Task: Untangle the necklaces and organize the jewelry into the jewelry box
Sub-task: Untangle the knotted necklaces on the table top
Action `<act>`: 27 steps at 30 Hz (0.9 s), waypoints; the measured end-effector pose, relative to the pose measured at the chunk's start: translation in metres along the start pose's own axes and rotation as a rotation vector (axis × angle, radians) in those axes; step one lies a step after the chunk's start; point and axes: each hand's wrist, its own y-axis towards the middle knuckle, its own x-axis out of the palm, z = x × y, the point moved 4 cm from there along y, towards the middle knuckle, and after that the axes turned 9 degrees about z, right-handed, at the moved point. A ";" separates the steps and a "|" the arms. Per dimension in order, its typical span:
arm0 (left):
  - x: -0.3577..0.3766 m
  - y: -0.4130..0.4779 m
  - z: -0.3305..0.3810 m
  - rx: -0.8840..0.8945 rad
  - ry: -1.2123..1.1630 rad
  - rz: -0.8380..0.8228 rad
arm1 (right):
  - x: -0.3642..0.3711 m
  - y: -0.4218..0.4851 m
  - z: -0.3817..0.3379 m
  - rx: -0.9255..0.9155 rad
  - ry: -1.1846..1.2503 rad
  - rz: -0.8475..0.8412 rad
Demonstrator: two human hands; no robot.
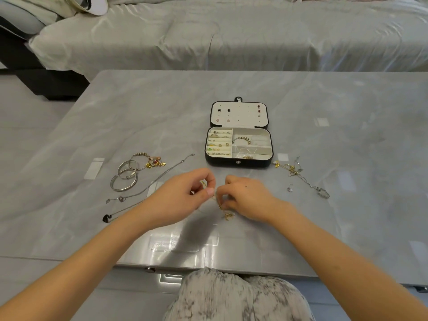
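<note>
Gold necklace (228,216): fine, kinked chain with a charm cluster, held low at centre front.
Left hand (183,198): thumb and forefinger curled, pinching the chain.
Right hand (247,200): fingertips bunched, pinching it too.
Jewelry box (238,162): black, round-cornered, open beyond my knuckles; cream compartments hold rings (220,140) and a beaded bracelet (243,139).
Left side: smooth silver bangles (125,179), thin silver chains (162,174).
Right side: tangled necklaces (298,172).
Table (324,100): glossy grey marble, near edge under my forearms, wide surface past the box.
</note>
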 end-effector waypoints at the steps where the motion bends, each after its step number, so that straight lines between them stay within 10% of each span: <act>1: -0.003 0.000 -0.002 -0.006 -0.004 0.013 | 0.000 0.002 0.001 -0.014 -0.021 0.000; 14: -0.016 -0.009 -0.045 -0.050 0.161 0.121 | -0.048 -0.022 -0.001 0.167 0.792 0.389; 27: -0.009 -0.006 -0.080 -0.117 0.277 0.181 | -0.067 -0.033 0.000 0.203 0.422 0.558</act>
